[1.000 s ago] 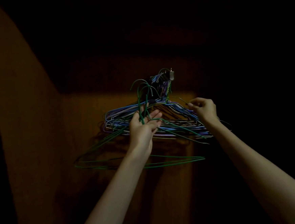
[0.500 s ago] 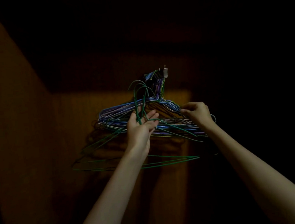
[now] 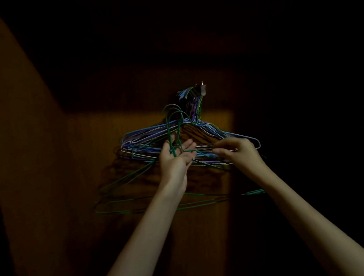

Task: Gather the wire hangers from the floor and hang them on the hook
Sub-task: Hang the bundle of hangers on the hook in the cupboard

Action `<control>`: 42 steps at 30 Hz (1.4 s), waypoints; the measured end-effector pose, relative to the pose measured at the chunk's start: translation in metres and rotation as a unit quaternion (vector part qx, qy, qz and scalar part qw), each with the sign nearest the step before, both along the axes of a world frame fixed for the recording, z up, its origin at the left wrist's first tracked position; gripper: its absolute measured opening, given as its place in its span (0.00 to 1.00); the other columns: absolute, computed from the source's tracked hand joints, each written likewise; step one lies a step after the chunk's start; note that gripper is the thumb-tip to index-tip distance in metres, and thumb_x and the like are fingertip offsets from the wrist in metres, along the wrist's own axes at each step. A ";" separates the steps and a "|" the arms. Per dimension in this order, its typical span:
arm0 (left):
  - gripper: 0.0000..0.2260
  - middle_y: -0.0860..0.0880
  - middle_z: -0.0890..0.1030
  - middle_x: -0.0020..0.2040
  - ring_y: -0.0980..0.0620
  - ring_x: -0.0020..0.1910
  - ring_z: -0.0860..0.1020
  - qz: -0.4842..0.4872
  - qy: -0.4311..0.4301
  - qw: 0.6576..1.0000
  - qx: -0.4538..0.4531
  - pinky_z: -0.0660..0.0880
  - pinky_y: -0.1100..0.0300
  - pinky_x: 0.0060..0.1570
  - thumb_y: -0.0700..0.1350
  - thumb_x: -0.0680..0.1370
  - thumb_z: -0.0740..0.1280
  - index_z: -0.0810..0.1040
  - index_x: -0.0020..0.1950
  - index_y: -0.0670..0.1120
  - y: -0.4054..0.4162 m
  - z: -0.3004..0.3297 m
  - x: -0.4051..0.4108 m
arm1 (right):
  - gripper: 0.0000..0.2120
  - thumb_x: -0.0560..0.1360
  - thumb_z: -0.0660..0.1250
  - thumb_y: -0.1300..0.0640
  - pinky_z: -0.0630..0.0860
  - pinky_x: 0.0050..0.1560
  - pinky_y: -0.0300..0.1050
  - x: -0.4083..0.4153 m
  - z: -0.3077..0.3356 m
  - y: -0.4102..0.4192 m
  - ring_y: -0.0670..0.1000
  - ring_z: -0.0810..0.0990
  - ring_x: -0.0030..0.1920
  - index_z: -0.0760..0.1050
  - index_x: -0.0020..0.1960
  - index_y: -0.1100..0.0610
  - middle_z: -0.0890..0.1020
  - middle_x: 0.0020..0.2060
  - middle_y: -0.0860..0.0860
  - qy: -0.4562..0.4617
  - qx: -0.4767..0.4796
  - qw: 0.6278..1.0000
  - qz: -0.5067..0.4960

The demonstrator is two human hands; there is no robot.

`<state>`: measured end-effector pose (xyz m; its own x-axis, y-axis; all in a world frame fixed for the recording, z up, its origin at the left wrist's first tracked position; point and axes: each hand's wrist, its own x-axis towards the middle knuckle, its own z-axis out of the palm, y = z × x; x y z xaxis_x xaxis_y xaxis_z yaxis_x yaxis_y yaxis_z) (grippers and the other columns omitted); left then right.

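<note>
I have both arms raised toward the hook [image 3: 203, 90] on the dim wooden wall [image 3: 48, 170]. My left hand [image 3: 175, 158] lies palm-up with fingers mostly straight, and the necks of the green hangers [image 3: 138, 208] rise across that palm, their curved tops just short of the hook; I judge I cradle them this way so the tops stay bunched for threading on together. I cannot tell whether the thumb clamps them. My right hand [image 3: 236, 151] has curled fingers that seem to pinch a wire in the hung bundle [image 3: 146, 136], probably to steady it and clear room. I count 1 hook and 2 hands. The green ones look like 3 or 4; the blue, purple and silver bundle on the hook is too tangled to count.
</note>
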<state>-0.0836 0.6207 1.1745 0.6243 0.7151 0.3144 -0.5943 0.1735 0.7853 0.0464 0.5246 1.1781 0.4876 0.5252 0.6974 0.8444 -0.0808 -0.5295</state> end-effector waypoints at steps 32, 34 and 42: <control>0.34 0.35 0.70 0.66 0.41 0.64 0.73 -0.010 -0.036 0.999 0.034 0.79 0.59 0.45 0.24 0.75 0.59 0.58 0.74 0.52 -0.013 -0.009 -0.001 | 0.03 0.73 0.69 0.60 0.68 0.36 0.33 0.004 0.016 -0.025 0.42 0.73 0.35 0.81 0.45 0.57 0.77 0.32 0.45 0.017 0.115 0.990 -0.074; 0.35 0.34 0.70 0.66 0.41 0.64 0.73 -0.017 -0.042 0.999 0.026 0.78 0.58 0.45 0.23 0.75 0.59 0.57 0.75 0.51 -0.012 -0.009 -0.001 | 0.04 0.73 0.70 0.59 0.68 0.36 0.36 0.011 0.021 -0.022 0.44 0.72 0.34 0.82 0.45 0.59 0.77 0.32 0.47 0.012 0.111 0.990 -0.091; 0.35 0.33 0.70 0.67 0.40 0.64 0.72 -0.019 -0.044 0.999 0.018 0.74 0.54 0.56 0.23 0.75 0.58 0.56 0.76 0.50 -0.007 -0.003 0.002 | 0.06 0.75 0.67 0.58 0.72 0.44 0.49 0.038 0.038 -0.002 0.50 0.74 0.42 0.80 0.47 0.60 0.77 0.38 0.51 0.002 0.074 0.989 -0.131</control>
